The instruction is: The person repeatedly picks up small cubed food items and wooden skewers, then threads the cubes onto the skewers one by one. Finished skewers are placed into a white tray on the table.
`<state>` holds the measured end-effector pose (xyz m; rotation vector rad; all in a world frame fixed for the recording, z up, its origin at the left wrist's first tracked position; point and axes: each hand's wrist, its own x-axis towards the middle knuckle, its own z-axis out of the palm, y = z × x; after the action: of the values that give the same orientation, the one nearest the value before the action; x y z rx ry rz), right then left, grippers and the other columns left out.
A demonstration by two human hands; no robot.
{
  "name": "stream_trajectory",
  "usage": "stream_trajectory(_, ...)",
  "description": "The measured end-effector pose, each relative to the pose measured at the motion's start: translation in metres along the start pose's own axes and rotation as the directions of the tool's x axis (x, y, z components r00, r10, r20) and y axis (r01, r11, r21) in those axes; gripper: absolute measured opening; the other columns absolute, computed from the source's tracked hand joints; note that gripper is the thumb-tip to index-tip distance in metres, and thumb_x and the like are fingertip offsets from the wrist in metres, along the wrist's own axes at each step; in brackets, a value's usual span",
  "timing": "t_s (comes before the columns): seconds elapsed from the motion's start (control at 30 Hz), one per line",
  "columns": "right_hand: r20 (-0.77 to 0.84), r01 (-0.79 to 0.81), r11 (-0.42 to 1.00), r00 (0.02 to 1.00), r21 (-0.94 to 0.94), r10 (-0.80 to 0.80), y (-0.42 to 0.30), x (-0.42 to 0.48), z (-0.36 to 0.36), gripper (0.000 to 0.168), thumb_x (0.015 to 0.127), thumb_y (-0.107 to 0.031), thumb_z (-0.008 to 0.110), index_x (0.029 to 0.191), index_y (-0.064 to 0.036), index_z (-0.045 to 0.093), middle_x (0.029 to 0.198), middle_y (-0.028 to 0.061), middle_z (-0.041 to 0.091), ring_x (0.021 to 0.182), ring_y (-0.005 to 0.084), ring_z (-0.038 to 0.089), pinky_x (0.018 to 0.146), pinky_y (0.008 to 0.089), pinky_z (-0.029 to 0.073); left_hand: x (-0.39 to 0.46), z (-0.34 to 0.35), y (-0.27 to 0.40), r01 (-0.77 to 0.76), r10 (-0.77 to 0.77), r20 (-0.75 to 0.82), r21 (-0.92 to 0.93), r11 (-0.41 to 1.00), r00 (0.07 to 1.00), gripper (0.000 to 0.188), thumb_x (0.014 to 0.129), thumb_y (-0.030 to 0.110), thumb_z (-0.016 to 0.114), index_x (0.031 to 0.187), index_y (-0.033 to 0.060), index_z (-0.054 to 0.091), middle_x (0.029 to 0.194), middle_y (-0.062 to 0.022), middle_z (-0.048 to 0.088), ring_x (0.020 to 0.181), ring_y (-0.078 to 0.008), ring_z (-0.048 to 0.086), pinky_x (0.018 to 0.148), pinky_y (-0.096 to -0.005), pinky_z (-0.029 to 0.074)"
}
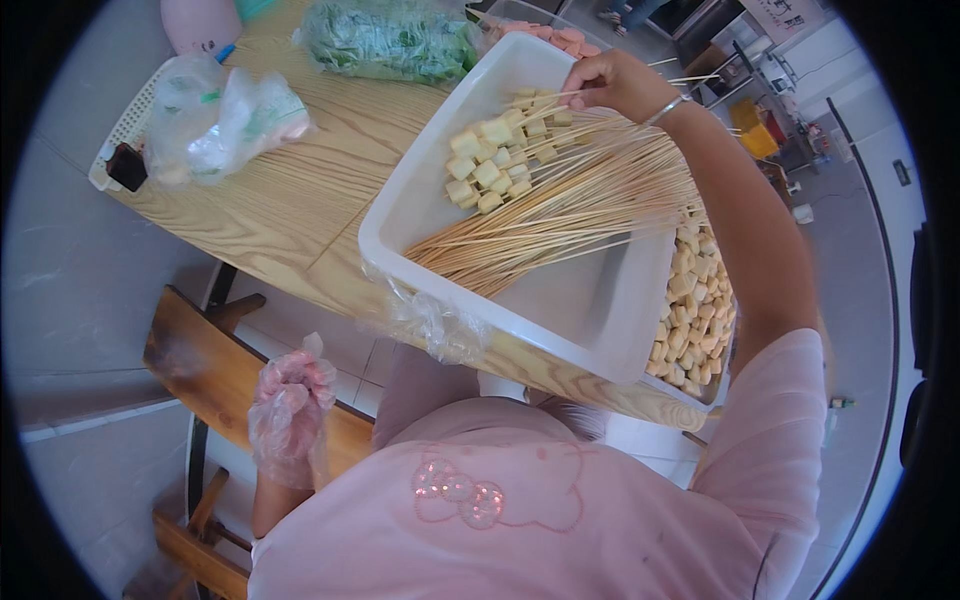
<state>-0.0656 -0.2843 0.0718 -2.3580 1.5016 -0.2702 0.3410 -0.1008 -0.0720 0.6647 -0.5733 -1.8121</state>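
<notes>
My right hand (611,86), bare and with a bangle at the wrist, pinches the end of a thin wooden skewer over the far right side of a white plastic tub (390,217). Just below its fingers lie skewers threaded with pale, cube-shaped food pieces (487,161). Many bare wooden skewers (540,210) fan across the middle of the tub. Loose pale cubes (694,300) fill a second container to the right, partly hidden by the tub and my arm. My left hand (291,405), in a clear plastic glove, hangs off the table's near side with curled fingers; whether it holds anything cannot be told.
Plastic bags (225,127) lie by a white perforated basket (124,142) at the table's left end. A bag of leafy greens (394,41) and a container of pink slices (559,37) stand at the far side. Crumpled clear film (442,322) hangs at the near edge, beside a wooden bench (217,360).
</notes>
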Motion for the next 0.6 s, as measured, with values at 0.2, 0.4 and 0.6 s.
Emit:
stream_trajectory(0.2,-0.080,-0.073,0.979,0.995,-0.191,0.059,0.023,0.024,0.029,0.012,0.073,-0.013,0.062,0.084,-0.008,0.064,0.072,0.0029,0.060,0.067,0.0125,0.053,0.067,0.0245,0.043,0.018,-0.014,-0.011,0.076,-0.079,-0.015,-0.124,0.989,0.997,0.031,0.071,0.005,0.059,0.100,-0.0020,0.053,0.084,-0.0093,0.052,0.078,-0.0179,0.045,0.063,-0.0234,0.040)
stream_trajectory(0.4,-0.362,0.071,0.970,0.920,-0.234,-0.154,0.013,0.004,0.006,0.016,0.084,-0.015,0.048,0.092,-0.006,0.059,0.077,0.0068,0.059,0.065,0.0174,0.054,0.062,0.0260,0.043,0.019,-0.019,-0.016,0.078,-0.077,0.018,-0.039,0.996,0.997,0.032,0.073,0.012,0.056,0.103,0.0005,0.050,0.084,-0.0085,0.052,0.070,-0.0153,0.048,0.060,-0.0229,0.041)
stream_trajectory(0.6,-0.291,0.048,0.861,0.930,-0.507,-0.223,-0.023,-0.050,-0.012,0.014,0.078,-0.006,0.053,0.091,-0.006,0.058,0.069,0.0060,0.054,0.057,0.0162,0.050,0.053,0.0247,0.040,0.010,-0.017,-0.016,0.053,-0.053,0.000,-0.056,0.997,0.999,0.031,0.073,0.012,0.056,0.102,-0.0002,0.051,0.082,-0.0087,0.051,0.071,-0.0163,0.046,0.060,-0.0229,0.040)
